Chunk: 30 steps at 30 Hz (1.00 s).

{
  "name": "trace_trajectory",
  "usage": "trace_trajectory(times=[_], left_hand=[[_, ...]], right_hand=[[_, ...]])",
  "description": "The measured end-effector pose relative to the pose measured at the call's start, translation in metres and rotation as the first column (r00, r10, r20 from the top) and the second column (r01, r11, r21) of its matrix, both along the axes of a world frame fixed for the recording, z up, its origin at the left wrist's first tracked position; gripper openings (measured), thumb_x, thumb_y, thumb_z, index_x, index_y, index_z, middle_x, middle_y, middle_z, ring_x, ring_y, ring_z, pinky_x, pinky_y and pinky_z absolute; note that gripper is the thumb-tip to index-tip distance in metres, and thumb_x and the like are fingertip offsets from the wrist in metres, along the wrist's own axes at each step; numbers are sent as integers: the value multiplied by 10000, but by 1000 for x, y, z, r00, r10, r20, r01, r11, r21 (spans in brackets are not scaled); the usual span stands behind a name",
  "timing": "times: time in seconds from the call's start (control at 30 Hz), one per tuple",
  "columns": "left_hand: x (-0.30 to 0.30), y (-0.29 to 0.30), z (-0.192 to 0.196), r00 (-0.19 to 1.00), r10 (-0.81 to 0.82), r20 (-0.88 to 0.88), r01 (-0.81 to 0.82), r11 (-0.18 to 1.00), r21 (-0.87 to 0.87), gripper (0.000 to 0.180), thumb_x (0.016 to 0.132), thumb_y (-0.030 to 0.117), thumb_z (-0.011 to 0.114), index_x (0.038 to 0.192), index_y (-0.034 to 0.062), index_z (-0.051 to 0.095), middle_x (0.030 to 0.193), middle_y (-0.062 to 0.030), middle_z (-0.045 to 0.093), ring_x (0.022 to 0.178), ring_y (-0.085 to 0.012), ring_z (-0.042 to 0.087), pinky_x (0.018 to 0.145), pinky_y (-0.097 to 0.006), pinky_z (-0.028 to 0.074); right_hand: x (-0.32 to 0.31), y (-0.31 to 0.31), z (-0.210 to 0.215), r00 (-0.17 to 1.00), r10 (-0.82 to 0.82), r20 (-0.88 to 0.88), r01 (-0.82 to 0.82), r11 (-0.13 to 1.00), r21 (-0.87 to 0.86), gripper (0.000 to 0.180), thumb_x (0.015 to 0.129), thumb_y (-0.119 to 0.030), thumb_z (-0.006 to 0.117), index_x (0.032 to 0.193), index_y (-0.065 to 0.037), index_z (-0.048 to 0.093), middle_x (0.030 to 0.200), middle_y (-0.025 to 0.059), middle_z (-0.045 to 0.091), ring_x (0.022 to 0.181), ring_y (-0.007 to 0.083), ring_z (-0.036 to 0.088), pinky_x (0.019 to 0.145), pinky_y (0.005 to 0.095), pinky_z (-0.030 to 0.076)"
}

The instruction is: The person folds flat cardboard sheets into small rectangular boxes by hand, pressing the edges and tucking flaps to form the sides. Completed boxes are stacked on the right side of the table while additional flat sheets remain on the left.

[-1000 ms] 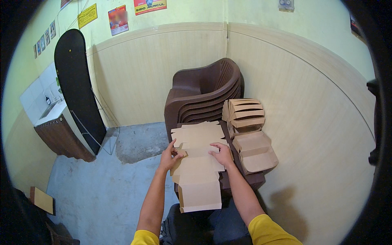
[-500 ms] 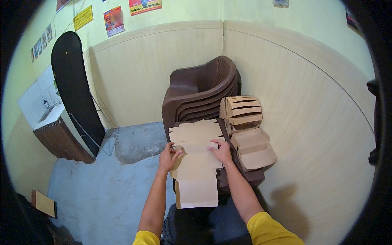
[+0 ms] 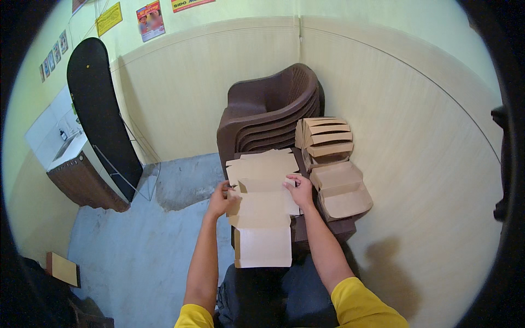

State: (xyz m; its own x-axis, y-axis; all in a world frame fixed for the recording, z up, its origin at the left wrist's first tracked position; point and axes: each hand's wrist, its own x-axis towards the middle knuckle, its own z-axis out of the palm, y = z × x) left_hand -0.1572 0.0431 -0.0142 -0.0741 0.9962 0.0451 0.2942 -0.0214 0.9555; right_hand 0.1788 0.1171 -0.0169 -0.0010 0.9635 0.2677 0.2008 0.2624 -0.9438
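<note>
A stack of brown chairs fills the corner. In front, 1 flat cardboard sheet lies over a pile of blanks, beside folded boxes. Left hand and right hand pinch its 2 side edges.

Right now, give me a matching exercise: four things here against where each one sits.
Things:
1. flat blank
2. folded boxes
3. chairs
4. sink

Places:
A. far left, by the wall
B. in the corner, stacked
C. under both hands
D. right of the right hand

Pairs: 1-C, 2-D, 3-B, 4-A. The left hand grips the blank's left edge.
</note>
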Motion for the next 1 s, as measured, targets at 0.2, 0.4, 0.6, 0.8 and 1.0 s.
trace_trajectory(times=[0.2, 0.4, 0.6, 0.8, 1.0], left_hand=[[18, -22, 9, 957, 171, 236, -187, 981, 44, 649, 952, 96, 800, 1520, 23, 493, 1352, -183, 677, 1127, -245, 698, 935, -383, 595], [36, -65, 11, 985, 158, 68, -158, 987, -9, 656, 930, 195, 829, 1480, -18, 543, 1383, -194, 684, 1247, -284, 663, 1030, -410, 540], [26, -97, 15, 802, 543, -248, -525, 839, 141, 695, 847, 198, 881, 1421, -23, 558, 1273, -216, 708, 1124, -304, 709, 953, -415, 562], [69, -104, -2, 795, 592, -127, -590, 805, 62, 635, 883, 200, 846, 1400, -33, 559, 1187, -187, 715, 993, -312, 725, 915, -450, 567], [96, -90, -2, 702, 705, -97, -635, 683, 361, 700, 945, 222, 789, 1517, -41, 483, 1366, -237, 644, 1111, -293, 695, 876, -413, 585]], right_hand=[[2, 3, -7, 993, -49, -108, 51, 999, 18, 357, 851, -47, 878, 1174, 32, 750, 1169, 138, 782, 1102, 207, 731, 998, 319, 544], [2, 3, -4, 959, -217, -182, 215, 976, -27, 265, 921, -29, 795, 1165, 2, 697, 1095, 116, 746, 1036, 219, 699, 947, 347, 536], [1, 2, -6, 914, -365, -180, 383, 921, 76, 212, 970, -11, 697, 1152, -21, 589, 1117, 140, 677, 1057, 261, 652, 940, 399, 516], [-6, -3, 5, 928, -372, 27, 365, 922, 130, 231, 992, -26, 645, 1198, -25, 542, 1128, 229, 679, 1071, 395, 675, 929, 469, 526], [-8, -19, 38, 932, -314, 184, 278, 941, 195, 268, 966, -113, 664, 1209, -58, 565, 1106, 233, 724, 1067, 441, 701, 904, 539, 534]])
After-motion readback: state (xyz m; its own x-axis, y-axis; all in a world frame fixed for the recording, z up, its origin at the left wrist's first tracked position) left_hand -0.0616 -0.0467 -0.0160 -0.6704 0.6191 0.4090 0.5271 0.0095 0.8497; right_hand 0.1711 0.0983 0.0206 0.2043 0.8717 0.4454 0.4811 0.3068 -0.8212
